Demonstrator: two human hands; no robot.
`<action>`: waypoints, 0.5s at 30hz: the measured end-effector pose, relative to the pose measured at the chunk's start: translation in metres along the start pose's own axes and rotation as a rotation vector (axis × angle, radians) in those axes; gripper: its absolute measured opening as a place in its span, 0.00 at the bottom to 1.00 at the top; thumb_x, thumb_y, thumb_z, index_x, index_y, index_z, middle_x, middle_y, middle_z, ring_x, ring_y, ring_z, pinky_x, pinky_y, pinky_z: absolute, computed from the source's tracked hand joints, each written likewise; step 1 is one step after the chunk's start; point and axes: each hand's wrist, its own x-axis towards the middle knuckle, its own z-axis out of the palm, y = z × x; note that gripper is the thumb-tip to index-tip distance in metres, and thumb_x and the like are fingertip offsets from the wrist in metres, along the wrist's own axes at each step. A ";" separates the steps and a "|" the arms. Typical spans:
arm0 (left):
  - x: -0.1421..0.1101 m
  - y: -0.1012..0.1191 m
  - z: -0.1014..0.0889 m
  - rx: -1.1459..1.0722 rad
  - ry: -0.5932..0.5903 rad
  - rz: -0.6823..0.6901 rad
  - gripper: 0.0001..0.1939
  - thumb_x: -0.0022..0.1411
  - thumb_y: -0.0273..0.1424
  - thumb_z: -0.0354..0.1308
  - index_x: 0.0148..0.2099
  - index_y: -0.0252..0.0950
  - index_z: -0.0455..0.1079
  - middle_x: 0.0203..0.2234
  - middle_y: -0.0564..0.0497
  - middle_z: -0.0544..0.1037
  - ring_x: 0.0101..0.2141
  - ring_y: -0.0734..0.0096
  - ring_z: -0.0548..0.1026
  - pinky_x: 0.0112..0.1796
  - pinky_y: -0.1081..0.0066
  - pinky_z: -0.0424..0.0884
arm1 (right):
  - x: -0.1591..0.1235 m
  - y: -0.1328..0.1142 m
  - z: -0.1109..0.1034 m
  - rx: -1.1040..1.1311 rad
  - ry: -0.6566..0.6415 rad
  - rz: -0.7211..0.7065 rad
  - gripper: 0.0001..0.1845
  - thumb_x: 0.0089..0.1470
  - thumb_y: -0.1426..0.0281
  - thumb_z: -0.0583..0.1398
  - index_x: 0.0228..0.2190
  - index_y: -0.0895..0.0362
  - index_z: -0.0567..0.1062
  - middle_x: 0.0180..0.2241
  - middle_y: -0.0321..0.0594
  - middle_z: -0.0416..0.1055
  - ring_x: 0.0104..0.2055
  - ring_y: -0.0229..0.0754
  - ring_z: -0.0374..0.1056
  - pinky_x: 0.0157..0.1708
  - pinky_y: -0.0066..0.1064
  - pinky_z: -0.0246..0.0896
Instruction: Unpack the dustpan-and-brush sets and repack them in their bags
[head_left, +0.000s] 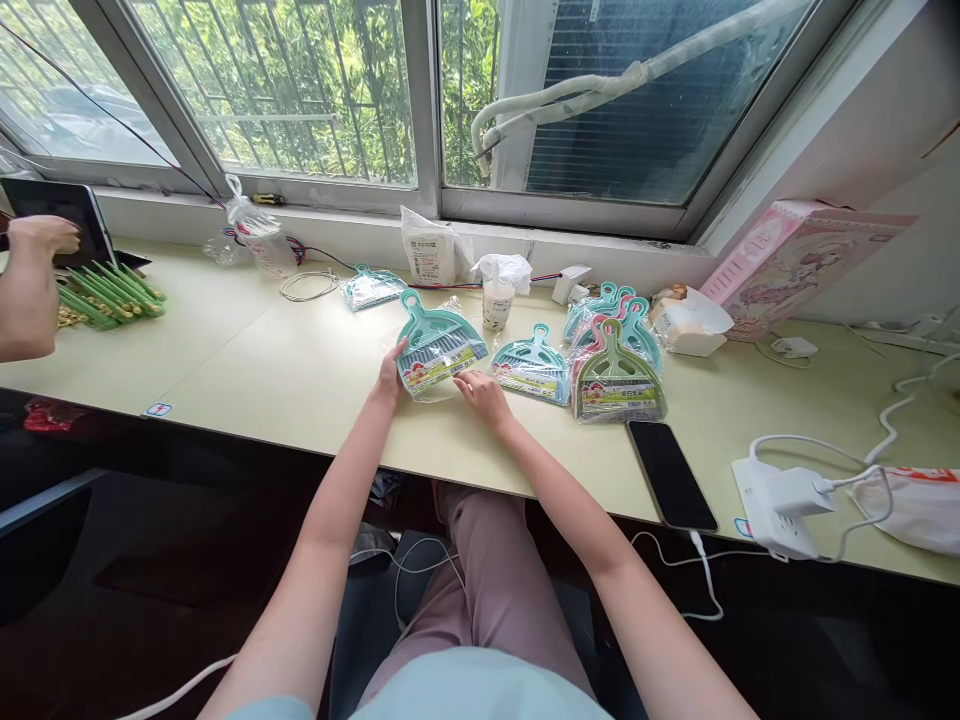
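A teal mini dustpan and brush set [441, 345] in clear wrap is tilted up over the table in front of me. My left hand [391, 372] grips its left edge, thumb near the handle. At its lower right corner, my right hand [484, 395] has its fingers closed on the edge of the pack. Just right of it lies another teal dustpan set [532, 365]. Beyond that is a pile of wrapped sets, with a green dustpan set [619, 380] in front and pink and teal ones behind. One more teal set [373, 288] lies farther back on the left.
A phone [671, 475] lies by the front edge, cabled, near a power strip [776, 505]. Along the window stand a tissue-topped cup [497, 290], a white package [435, 248] and a pink box [802, 265]. At left, another person's hand [34, 270] is by green sticks [112, 297] and a tablet [60, 215].
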 end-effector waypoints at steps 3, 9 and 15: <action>-0.003 0.000 0.002 0.024 -0.055 0.021 0.21 0.63 0.42 0.56 0.52 0.33 0.70 0.40 0.44 0.80 0.45 0.54 0.79 0.50 0.54 0.74 | 0.003 0.002 0.002 0.458 0.102 0.282 0.23 0.59 0.50 0.56 0.31 0.57 0.76 0.31 0.43 0.76 0.33 0.44 0.75 0.37 0.37 0.73; -0.012 0.000 0.001 0.205 -0.203 -0.086 0.26 0.66 0.48 0.52 0.56 0.34 0.69 0.39 0.43 0.80 0.42 0.57 0.79 0.45 0.58 0.75 | 0.007 0.007 -0.003 0.798 0.345 0.584 0.25 0.40 0.57 0.71 0.37 0.57 0.73 0.35 0.38 0.74 0.35 0.39 0.74 0.35 0.33 0.76; -0.006 -0.007 0.006 0.273 -0.153 -0.060 0.30 0.67 0.52 0.47 0.54 0.33 0.71 0.33 0.44 0.81 0.35 0.62 0.80 0.35 0.67 0.76 | 0.007 0.008 -0.007 0.899 0.437 0.684 0.19 0.40 0.65 0.71 0.34 0.57 0.72 0.36 0.39 0.75 0.38 0.39 0.74 0.38 0.31 0.76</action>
